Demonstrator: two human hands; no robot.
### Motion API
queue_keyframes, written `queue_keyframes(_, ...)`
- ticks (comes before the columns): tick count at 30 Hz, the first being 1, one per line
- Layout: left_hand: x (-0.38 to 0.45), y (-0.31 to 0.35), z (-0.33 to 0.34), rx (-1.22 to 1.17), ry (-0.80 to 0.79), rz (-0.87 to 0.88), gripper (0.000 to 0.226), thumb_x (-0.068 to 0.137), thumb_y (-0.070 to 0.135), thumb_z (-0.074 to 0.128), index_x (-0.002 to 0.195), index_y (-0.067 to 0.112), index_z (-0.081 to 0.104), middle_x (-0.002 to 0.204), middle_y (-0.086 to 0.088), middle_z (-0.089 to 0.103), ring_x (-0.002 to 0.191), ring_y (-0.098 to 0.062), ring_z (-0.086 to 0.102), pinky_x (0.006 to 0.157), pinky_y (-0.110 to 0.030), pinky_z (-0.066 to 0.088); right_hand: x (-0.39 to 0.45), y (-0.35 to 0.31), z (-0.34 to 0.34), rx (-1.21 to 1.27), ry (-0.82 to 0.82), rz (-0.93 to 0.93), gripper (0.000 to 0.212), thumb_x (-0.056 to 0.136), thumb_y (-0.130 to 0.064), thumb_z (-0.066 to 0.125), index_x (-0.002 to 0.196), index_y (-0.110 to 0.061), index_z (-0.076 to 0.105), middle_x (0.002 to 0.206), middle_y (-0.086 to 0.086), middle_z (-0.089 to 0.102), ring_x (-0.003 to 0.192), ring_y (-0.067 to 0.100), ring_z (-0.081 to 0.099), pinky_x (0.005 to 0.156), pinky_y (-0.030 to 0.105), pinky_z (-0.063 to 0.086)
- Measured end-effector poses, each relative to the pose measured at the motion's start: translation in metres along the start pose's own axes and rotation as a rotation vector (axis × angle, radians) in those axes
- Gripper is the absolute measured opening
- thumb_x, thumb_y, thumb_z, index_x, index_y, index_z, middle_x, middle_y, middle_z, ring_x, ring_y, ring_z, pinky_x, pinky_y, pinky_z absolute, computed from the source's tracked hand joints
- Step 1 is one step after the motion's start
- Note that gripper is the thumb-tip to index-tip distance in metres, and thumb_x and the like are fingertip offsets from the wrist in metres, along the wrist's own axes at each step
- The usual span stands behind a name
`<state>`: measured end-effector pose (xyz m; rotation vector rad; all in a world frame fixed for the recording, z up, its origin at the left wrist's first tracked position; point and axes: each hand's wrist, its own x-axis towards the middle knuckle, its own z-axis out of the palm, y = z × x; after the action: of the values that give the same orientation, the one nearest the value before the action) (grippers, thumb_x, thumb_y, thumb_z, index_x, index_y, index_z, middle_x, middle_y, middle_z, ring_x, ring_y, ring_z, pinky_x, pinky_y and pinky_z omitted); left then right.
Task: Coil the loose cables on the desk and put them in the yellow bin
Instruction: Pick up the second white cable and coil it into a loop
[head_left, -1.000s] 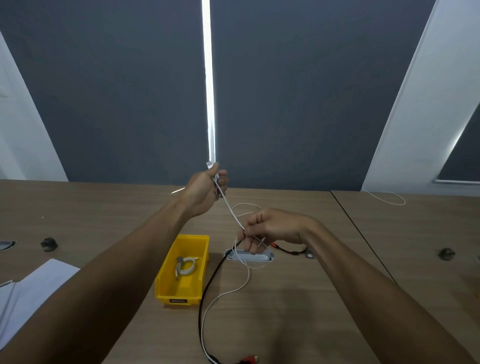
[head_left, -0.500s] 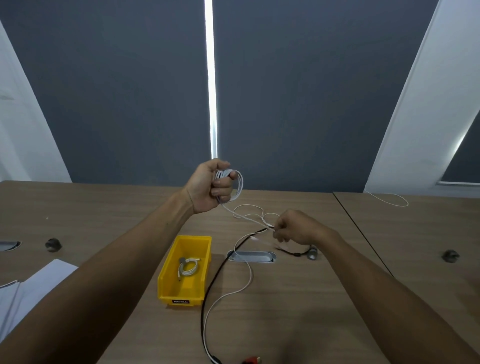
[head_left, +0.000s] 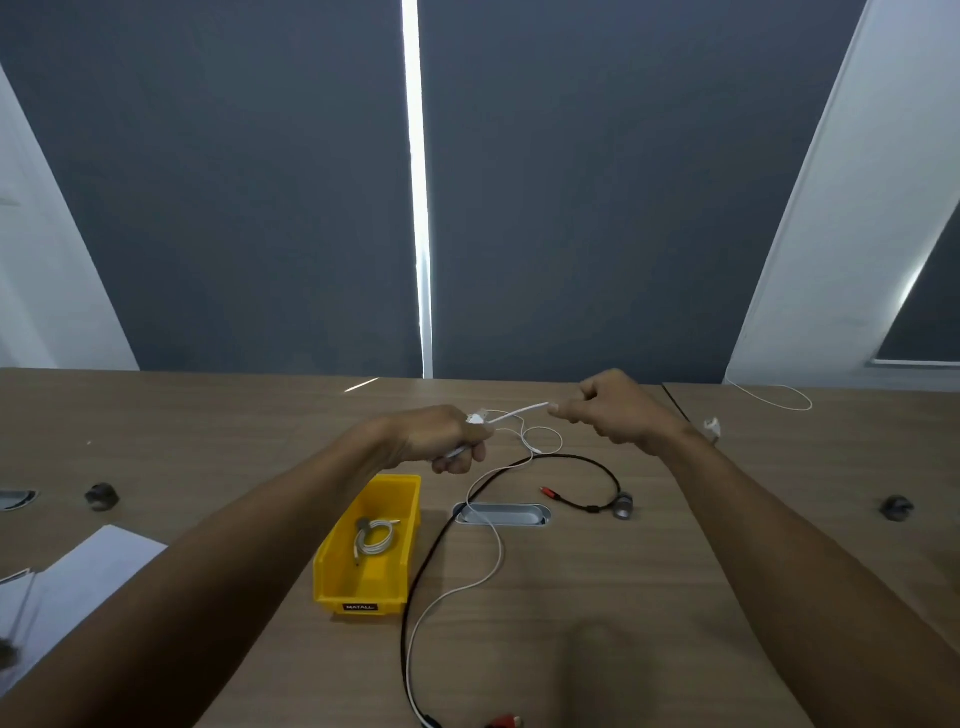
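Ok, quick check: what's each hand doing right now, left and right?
Left hand: closed around gathered turns of the thin white cable.
Right hand: fingertips pinching the same cable, the stretch between the hands held straight.

Your bench (head_left: 597, 597) matt wood-grain, bin (head_left: 332, 571) glossy yellow plastic, grommet (head_left: 503, 516) brushed metal, white cable (head_left: 496, 551) smooth, papers (head_left: 88, 571) matt.

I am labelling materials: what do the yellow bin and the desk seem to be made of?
Bin: probably moulded plastic, uniform yellow with smooth, slightly glossy walls. Desk: wood-look top, brown grain lines, matte; laminate or veneer, which cannot be told.
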<state>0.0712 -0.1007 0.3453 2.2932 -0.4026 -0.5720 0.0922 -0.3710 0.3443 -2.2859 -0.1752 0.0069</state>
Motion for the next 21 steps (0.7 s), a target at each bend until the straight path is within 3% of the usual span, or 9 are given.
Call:
queue_keyframes(2, 0.004, -0.006, 0.002, -0.034, 0.119, 0.019, 0.048, 0.109, 0.043, 0.034, 0.095, 0.009, 0.065, 0.068, 0.0, 0.062, 0.064, -0.013, 0.046, 0.068, -0.03, 0.042, -0.004, -0.013, -0.001, 0.057, -0.045, 0.005, 0.035, 0.093, -0.037, 0.076, 0.072, -0.01, 0.069, 0.065, 0.002, 0.053, 0.053, 0.014, 0.039, 0.046, 0.024, 0.03)
queue_keyframes(7, 0.02, -0.02, 0.005, -0.034, 0.414, 0.058, 0.067, 0.11, 0.045, 0.026, 0.093, 0.0, 0.073, 0.085, 0.002, 0.07, 0.079, -0.012, 0.056, 0.077, -0.031, 0.043, -0.016, -0.047, 0.0, 0.206, -0.173, -0.073, 0.023, 0.102, -0.015, 0.062, 0.092, 0.002, 0.075, 0.067, 0.004, 0.052, 0.049, 0.012, 0.038, 0.046, 0.026, 0.027)
queue_keyframes(13, 0.039, -0.016, -0.007, -0.557, 0.834, 0.079, 0.053, 0.11, 0.04, 0.028, 0.101, 0.002, 0.065, 0.086, -0.008, 0.078, 0.071, -0.018, 0.066, 0.068, -0.031, 0.045, -0.018, -0.059, 0.01, 0.226, -0.298, -0.148, 0.024, 0.105, -0.013, 0.056, 0.104, 0.002, 0.074, 0.068, 0.002, 0.057, 0.052, 0.012, 0.042, 0.046, 0.025, 0.029)
queue_keyframes(17, 0.043, -0.007, -0.029, -1.084, 0.83, 0.129, 0.039, 0.11, 0.04, 0.029, 0.099, 0.011, 0.054, 0.091, -0.009, 0.078, 0.088, -0.023, 0.074, 0.083, -0.037, 0.054, -0.019, -0.05, 0.018, 0.279, -0.391, -0.167, 0.023, 0.106, -0.008, 0.056, 0.111, 0.01, 0.069, 0.074, 0.003, 0.064, 0.058, 0.012, 0.053, 0.055, 0.024, 0.044)
queue_keyframes(19, 0.041, 0.001, -0.039, -1.419, 0.737, 0.188, 0.036, 0.111, 0.04, 0.032, 0.095, 0.012, 0.05, 0.081, -0.007, 0.077, 0.077, -0.021, 0.076, 0.078, -0.034, 0.057, -0.018, -0.043, 0.023, 0.257, -0.439, -0.161, 0.02, 0.105, -0.004, 0.058, 0.114, 0.012, 0.067, 0.084, 0.007, 0.073, 0.067, 0.013, 0.065, 0.065, 0.023, 0.053)
queue_keyframes(21, 0.036, 0.011, -0.044, -1.589, 0.602, 0.185, 0.036, 0.11, 0.039, 0.035, 0.088, 0.015, 0.051, 0.063, 0.002, 0.068, 0.054, -0.013, 0.066, 0.063, -0.027, 0.051, -0.014, -0.032, 0.028, 0.149, -0.452, -0.179, 0.016, 0.102, -0.006, 0.063, 0.113, 0.004, 0.071, 0.092, 0.011, 0.077, 0.079, 0.014, 0.072, 0.072, 0.021, 0.055)
